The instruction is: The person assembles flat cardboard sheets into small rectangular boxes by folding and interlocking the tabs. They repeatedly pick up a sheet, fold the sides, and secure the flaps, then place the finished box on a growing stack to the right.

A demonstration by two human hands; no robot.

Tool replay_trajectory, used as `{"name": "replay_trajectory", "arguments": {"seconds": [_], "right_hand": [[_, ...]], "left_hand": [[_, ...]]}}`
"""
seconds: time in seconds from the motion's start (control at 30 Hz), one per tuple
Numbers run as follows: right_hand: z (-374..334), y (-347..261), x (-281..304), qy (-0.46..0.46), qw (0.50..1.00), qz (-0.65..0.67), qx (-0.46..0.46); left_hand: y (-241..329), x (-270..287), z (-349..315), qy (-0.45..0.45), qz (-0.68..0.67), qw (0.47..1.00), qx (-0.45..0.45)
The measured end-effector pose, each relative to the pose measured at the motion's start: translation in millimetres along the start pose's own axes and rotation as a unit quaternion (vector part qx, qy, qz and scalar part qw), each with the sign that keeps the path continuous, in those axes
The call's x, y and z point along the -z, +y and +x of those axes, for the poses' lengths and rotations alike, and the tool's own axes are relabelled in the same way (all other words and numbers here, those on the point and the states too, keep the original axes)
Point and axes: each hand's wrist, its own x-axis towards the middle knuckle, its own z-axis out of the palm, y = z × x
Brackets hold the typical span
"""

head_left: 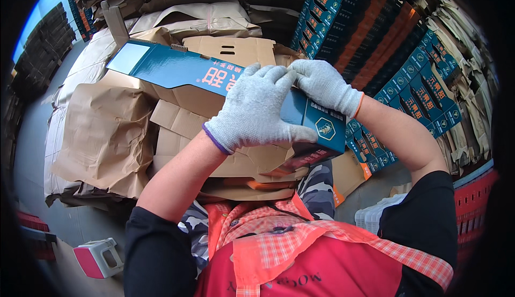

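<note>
A teal cardboard box (177, 67), printed with orange-and-white lettering, lies partly folded in front of me. Its long side panel reaches to the far left, and brown inner flaps show below it. My left hand (258, 109), in a light grey knitted glove, spans the panel; its fingers bend over the far edge while its thumb stretches along the near face. At the box's right end, my gloved right hand (324, 86) curls over the far edge, fingertips close to the left hand's. What lies beneath both palms is hidden.
Brown wrapping paper (104, 139) covers a stack at left. Flattened teal cartons (418, 101) stand in piles at right, near a red plastic crate (475, 206). A white-and-pink step stool (99, 258) stands on the floor at lower left. Wrapped bundles (209, 18) are piled behind.
</note>
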Motion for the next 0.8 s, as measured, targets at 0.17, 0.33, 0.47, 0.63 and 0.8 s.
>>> {"name": "replay_trajectory", "arguments": {"seconds": [0.17,0.33,0.47,0.63,0.8], "right_hand": [[-21.9,-45.6,-1.5,-0.058,0.988,-0.045,0.137],[-11.9,20.0,8.7,0.114,0.954,0.261,0.099],[-22.2,114.7,-25.5,0.049,0.72,0.692,-0.014],[-42.9,118.6,-195.5,-0.048,0.745,0.635,-0.199],[-39.2,108.1,-182.7,0.037,0.953,0.278,-0.118]], "left_hand": [[-22.6,10.1,-26.0,0.206,-0.393,0.896,0.018],[2.1,11.8,-133.6,-0.054,-0.001,0.998,-0.013],[33.5,12.3,-196.5,-0.005,0.043,0.997,0.069],[47.7,40.7,-128.2,0.109,0.01,0.987,0.122],[71.5,-7.1,-47.6,0.015,0.05,0.998,-0.022]]}}
